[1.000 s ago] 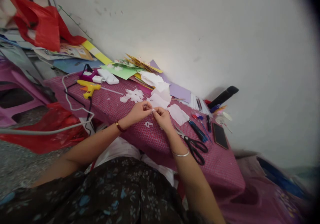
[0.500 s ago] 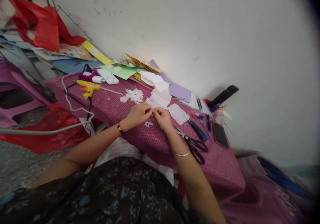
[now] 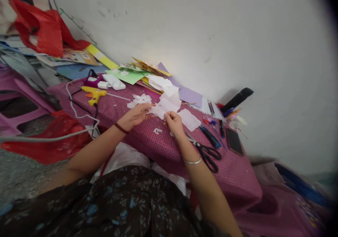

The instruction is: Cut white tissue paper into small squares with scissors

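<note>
My left hand (image 3: 139, 115) is open beside a pile of torn white paper scraps (image 3: 140, 99), its palm turned partly upward. Right of it, my right hand (image 3: 173, 121) has thumb and fingers pinched together; whatever they hold is too small to make out. White tissue sheets (image 3: 169, 103) lie just beyond the fingertips, and another white piece (image 3: 189, 120) rests to the right. A few small white scraps (image 3: 157, 131) sit on the checked cloth between my wrists.
On the table (image 3: 158, 149) are black-handled scissors (image 3: 207, 154), a dark blue tool (image 3: 210, 137) and a phone (image 3: 234, 142) at right. A yellow glue gun (image 3: 94, 94), its cable and white adapters (image 3: 114, 82) lie left. Coloured papers (image 3: 129, 75) stand against the wall.
My hands, close together before, have moved apart. My left hand has shifted left and its fingers have opened; my right hand stays pinched, slightly farther right.
</note>
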Motion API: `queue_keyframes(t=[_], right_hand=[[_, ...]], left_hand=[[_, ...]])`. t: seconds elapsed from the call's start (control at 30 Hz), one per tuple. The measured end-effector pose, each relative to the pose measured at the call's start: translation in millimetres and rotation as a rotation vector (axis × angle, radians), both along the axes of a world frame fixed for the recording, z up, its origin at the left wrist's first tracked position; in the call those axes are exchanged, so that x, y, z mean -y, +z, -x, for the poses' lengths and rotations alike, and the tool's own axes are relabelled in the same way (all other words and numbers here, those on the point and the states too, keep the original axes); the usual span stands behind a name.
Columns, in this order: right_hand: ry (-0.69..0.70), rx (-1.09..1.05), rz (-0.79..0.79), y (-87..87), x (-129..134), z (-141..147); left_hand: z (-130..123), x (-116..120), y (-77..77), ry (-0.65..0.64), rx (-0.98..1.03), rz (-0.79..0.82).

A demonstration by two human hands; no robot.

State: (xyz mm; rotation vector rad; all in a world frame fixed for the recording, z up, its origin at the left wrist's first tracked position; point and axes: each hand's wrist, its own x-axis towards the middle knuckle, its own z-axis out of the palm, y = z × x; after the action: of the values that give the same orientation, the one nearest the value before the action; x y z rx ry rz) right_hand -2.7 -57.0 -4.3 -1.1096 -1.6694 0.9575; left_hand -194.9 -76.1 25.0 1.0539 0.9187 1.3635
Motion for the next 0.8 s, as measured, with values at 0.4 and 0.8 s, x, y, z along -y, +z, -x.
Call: queue_keyframes(t=[0.4,0.8], right_hand=[[0.150,-0.032,0.071,1.2,7,6],[0.134,-0.064,0.054,3.5,5,6]], left_hand=[[9,-14,3.1,0.177,-0.228,-0.079],[93,-86,5.9,0.278,-1.048,-0.247]])
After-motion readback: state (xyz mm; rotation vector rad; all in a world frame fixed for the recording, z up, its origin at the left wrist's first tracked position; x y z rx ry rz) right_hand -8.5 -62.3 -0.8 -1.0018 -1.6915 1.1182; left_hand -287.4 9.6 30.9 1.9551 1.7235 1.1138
